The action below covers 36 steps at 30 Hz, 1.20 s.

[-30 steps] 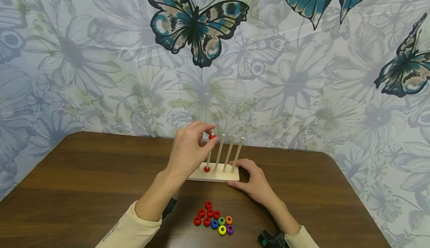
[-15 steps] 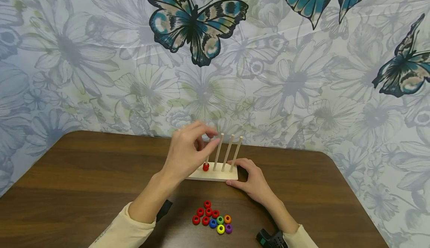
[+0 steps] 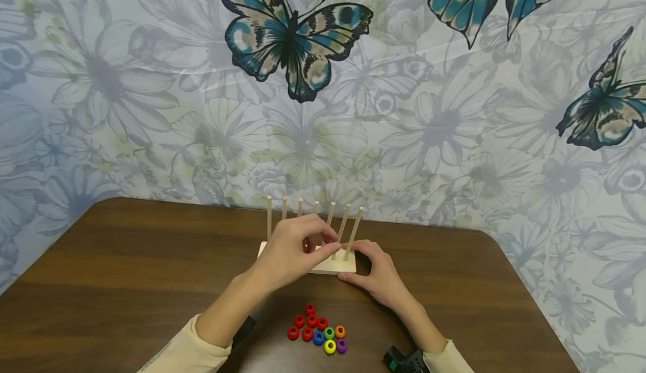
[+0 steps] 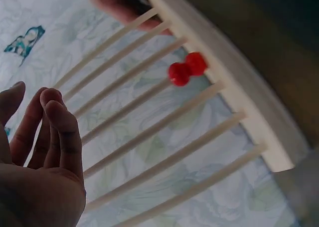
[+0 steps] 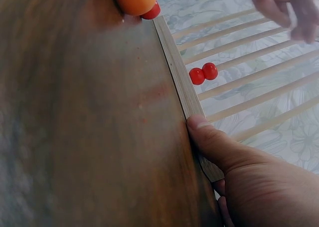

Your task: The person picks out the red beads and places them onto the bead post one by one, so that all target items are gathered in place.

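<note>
A pale wooden peg board (image 3: 330, 268) with several upright pegs stands on the table. My right hand (image 3: 381, 272) grips its right end, the thumb against the front edge in the right wrist view. Two red beads (image 5: 197, 76) sit stacked at the bottom of the middle peg, as the left wrist view also shows. In the head view they are hidden by my left hand (image 3: 292, 247), which hovers in front of the pegs. Its fingers (image 4: 65, 122) are loosely bent with nothing between them, apart from the beads.
Loose beads lie on the brown table (image 3: 151, 272) in front of the board: several red beads (image 3: 312, 321), one blue (image 3: 318, 337), green (image 3: 329, 333), orange (image 3: 340, 331), yellow (image 3: 330, 346) and purple (image 3: 341, 345). A butterfly-patterned cloth (image 3: 404, 137) hangs behind.
My left hand let go of a red bead at the peg's top, and the bead dropped onto the one below. The hand then came down in front of the pegs. My right hand stays on the board.
</note>
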Motion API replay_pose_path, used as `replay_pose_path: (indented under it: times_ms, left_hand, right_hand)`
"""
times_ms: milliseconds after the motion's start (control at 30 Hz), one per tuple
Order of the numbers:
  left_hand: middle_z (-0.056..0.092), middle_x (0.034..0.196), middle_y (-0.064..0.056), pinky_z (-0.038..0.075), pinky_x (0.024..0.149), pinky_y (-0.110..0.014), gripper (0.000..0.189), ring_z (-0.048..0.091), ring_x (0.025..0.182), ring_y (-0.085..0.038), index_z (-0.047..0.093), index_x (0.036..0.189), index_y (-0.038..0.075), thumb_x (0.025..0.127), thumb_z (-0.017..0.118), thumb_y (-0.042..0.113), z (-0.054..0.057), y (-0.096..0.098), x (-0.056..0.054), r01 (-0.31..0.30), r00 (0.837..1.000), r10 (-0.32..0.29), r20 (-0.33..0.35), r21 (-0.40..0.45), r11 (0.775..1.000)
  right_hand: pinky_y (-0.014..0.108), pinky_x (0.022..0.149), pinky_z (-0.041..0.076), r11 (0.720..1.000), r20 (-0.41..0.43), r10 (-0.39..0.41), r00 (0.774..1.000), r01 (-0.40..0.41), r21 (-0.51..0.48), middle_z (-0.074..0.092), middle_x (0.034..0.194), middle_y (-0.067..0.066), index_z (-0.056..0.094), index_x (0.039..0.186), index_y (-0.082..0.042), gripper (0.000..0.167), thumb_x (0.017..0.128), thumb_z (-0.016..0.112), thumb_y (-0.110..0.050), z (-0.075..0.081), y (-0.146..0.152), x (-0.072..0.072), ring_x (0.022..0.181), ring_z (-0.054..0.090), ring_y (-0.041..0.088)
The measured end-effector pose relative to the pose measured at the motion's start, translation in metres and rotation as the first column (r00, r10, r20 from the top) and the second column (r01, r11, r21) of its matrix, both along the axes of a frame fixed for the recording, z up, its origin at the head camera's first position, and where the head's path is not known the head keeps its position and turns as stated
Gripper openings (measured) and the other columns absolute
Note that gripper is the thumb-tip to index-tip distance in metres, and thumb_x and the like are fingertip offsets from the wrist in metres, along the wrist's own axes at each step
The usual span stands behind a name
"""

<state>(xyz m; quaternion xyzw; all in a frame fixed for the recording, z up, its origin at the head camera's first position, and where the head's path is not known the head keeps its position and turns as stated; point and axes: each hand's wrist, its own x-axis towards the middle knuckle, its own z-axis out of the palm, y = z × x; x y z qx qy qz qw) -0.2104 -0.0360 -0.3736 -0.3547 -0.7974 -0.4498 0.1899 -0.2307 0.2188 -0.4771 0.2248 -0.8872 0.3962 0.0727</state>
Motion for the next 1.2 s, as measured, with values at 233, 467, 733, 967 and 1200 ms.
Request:
replay_pose_path:
  times_ms: [233,467,733,967,1200]
  left_hand:
    - [0.073,0.094,0.011,0.049,0.055,-0.022,0.009,0.057,0.067,0.0,0.079,0.098,0.019,0.091,0.084,0.018,-0.019,-0.024,0.005,-0.01,0.993,0.021,0.112,-0.098,0.995]
    - [0.072,0.097,0.006,0.053,0.062,-0.021,0.012,0.058,0.073,0.0,0.077,0.1,0.016,0.09,0.085,0.014,-0.034,-0.037,0.005,0.078,0.976,-0.037,0.212,-0.188,0.979]
    - [0.073,0.096,0.0,0.057,0.072,-0.023,0.015,0.063,0.077,-0.001,0.078,0.106,0.013,0.092,0.082,0.012,-0.046,-0.041,0.004,0.399,0.839,-0.262,0.476,-0.211,0.892]
    - [0.067,0.087,0.009,0.054,0.071,-0.02,0.014,0.061,0.076,0.001,0.078,0.104,0.015,0.091,0.084,0.017,-0.049,-0.037,0.01,0.429,0.809,-0.237,0.538,-0.263,0.865]
    - [0.066,0.091,0.007,0.052,0.071,-0.019,0.015,0.059,0.075,0.001,0.078,0.1,0.014,0.089,0.084,0.008,-0.047,-0.029,0.014,0.393,0.838,-0.191,0.511,-0.322,0.861]
  right_hand:
    - [0.054,0.11,0.046,1.0,0.004,-0.011,1.0,0.011,-0.005,0.067,0.132,-0.014,0.07,0.131,-0.029,0.053,0.083,0.09,-0.04,0.001,-0.002,0.001,0.129,0.057,0.017]
    - [0.054,0.112,0.045,1.0,0.012,-0.014,1.0,0.014,0.0,0.068,0.132,-0.013,0.07,0.132,-0.03,0.055,0.082,0.091,-0.039,0.003,-0.002,0.002,0.13,0.057,0.017]
    - [0.052,0.111,0.046,1.0,0.005,-0.017,1.0,0.017,0.003,0.067,0.131,-0.015,0.071,0.131,-0.028,0.055,0.081,0.091,-0.04,0.002,-0.003,0.001,0.129,0.058,0.016]
    - [0.053,0.111,0.045,1.0,0.012,-0.017,1.0,0.017,0.007,0.067,0.132,-0.015,0.07,0.132,-0.029,0.055,0.082,0.091,-0.041,0.003,-0.004,0.001,0.13,0.058,0.016]
    - [0.054,0.111,0.045,1.0,0.023,-0.024,0.999,0.024,0.003,0.068,0.133,-0.011,0.071,0.132,-0.028,0.056,0.081,0.092,-0.04,0.003,-0.003,0.002,0.129,0.057,0.017]
